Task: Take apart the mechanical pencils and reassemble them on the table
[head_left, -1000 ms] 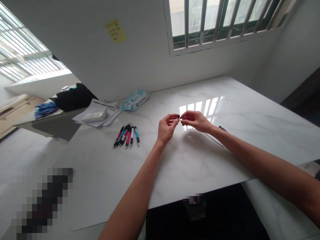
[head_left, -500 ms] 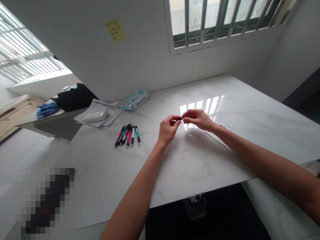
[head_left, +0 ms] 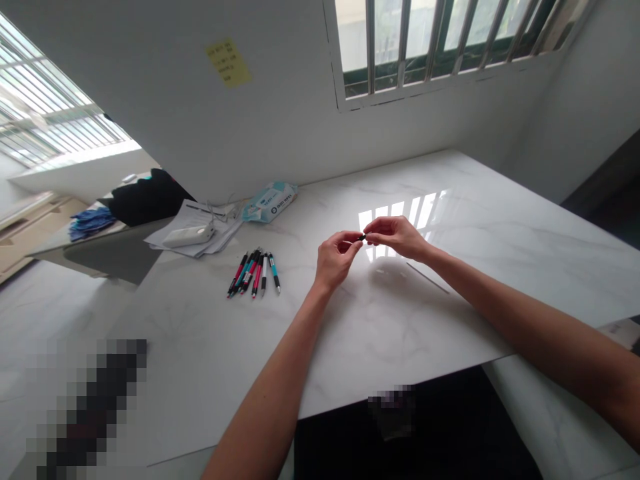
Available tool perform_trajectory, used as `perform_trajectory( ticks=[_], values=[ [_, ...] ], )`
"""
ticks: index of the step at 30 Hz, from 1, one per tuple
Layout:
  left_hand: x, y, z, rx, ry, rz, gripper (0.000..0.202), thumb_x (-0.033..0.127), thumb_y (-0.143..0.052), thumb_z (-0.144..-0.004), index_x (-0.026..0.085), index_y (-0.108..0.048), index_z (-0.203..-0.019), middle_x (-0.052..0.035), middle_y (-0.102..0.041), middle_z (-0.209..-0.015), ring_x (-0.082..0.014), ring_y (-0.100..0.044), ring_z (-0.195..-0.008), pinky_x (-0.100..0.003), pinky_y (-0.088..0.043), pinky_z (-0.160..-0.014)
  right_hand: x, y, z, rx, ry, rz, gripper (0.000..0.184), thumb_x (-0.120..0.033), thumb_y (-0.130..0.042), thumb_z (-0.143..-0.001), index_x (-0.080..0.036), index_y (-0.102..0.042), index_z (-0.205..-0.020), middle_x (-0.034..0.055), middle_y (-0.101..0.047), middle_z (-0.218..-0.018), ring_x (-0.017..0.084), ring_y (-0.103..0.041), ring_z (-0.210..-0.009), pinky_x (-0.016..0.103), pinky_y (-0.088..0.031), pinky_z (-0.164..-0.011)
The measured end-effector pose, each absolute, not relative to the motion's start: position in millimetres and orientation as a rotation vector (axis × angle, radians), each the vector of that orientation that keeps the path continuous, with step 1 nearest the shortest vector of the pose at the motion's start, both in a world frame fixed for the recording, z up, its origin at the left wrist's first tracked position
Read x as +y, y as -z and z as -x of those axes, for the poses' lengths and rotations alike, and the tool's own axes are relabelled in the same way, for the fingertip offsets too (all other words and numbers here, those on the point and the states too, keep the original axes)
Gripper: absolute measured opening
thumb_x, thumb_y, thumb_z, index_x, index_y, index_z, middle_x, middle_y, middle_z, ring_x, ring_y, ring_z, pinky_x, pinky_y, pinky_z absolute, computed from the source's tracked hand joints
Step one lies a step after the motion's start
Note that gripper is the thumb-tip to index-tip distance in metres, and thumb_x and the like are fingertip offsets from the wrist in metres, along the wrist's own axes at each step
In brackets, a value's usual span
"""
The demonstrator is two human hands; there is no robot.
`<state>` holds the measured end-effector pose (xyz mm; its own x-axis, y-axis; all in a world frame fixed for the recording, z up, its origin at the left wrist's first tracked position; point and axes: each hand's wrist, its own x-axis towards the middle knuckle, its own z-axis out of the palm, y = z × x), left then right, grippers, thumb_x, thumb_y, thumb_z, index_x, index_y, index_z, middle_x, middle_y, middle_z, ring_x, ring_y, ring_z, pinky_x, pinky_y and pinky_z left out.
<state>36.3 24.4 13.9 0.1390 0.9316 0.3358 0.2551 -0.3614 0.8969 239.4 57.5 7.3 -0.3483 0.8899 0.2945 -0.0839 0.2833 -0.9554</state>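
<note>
Note (head_left: 229, 62) bears illegible handwriting; left hand (head_left: 334, 259) and right hand (head_left: 400, 237) pinch black part (head_left: 362, 237).

Bare forearms (head_left: 267, 380) — black garment (head_left: 465, 427) below, perhaps trousers

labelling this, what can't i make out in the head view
Small dark piece: head view, too small, partly covered by the left hand.
Right hand: head view, grip on that piece too small to tell.
Writing on yellow note: head view, too small, blurred.
Pens: head view, overlap hides parts.
Right-hand window: head view, cut off by top edge.
</note>
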Motion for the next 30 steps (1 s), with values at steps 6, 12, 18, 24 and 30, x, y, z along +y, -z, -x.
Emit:
perform_trajectory(
  ticks=[6, 12, 18, 24, 30],
  values=[
    [25, -11, -35, 1.137, -1.278, -1.785, 0.016, 0.031, -0.077, -0.086, 0.02, -0.08, -0.098, -0.0074, -0.079, -0.1, -0.019, -0.074, -0.082, -0.033, -0.059, -0.079, 57, -4, -240, -1.647, -1.226, 0.79, 0.036, -0.049, -0.084, -0.08, -0.018, -0.077, -0.098, 0.0051, -0.076, -0.082, 0.019, -0.07, -0.077, 0.036, -0.058, -0.077],
    [24, -10, -37, 1.111, -1.3, -1.812, 0.013, 0.031, -0.079, -0.085, 0.021, -0.08, -0.093, -0.0059, -0.078, -0.094, -0.0188, -0.072, -0.084, -0.032, -0.058, -0.08, 58, -5, -243, -1.73, -1.131, 0.906, 0.035, -0.053, -0.08, -0.083, -0.018, -0.077, -0.085, 0.0042, -0.074, -0.073, 0.018, -0.067, -0.069, 0.033, -0.055, -0.069],
    [32, -6, -34, 1.083, -1.257, -1.591, 0.024, 0.039, -0.082, -0.081, 0.018, -0.08, -0.093, -0.0066, -0.078, -0.088, -0.0183, -0.071, -0.08, -0.031, -0.056, -0.076, 61, -4, -244, -1.667, -1.194, 0.826, 0.033, -0.046, -0.087, -0.077, -0.02, -0.08, -0.094, 0.0059, -0.079, -0.09, 0.022, -0.074, -0.086, 0.037, -0.06, -0.083],
    [34, -4, -32, 1.055, -1.226, -1.503, 0.028, 0.042, -0.084, -0.079, 0.018, -0.08, -0.092, -0.0049, -0.076, -0.081, -0.0157, -0.067, -0.073, -0.03, -0.055, -0.073, 60, -4, -244, -1.674, -1.187, 0.831, 0.032, -0.045, -0.087, -0.075, -0.021, -0.08, -0.094, 0.0056, -0.08, -0.094, 0.023, -0.075, -0.089, 0.039, -0.06, -0.087],
    [32, -6, -33, 1.08, -1.248, -1.541, 0.031, 0.044, -0.087, -0.075, 0.018, -0.08, -0.09, -0.0075, -0.079, -0.089, -0.0189, -0.071, -0.081, -0.031, -0.057, -0.077, 56, -7, -244, -1.783, -1.059, 0.95, 0.035, -0.052, -0.079, -0.084, -0.019, -0.08, -0.093, 0.003, -0.072, -0.069, 0.017, -0.065, -0.065, 0.032, -0.053, -0.065]
  ],
)
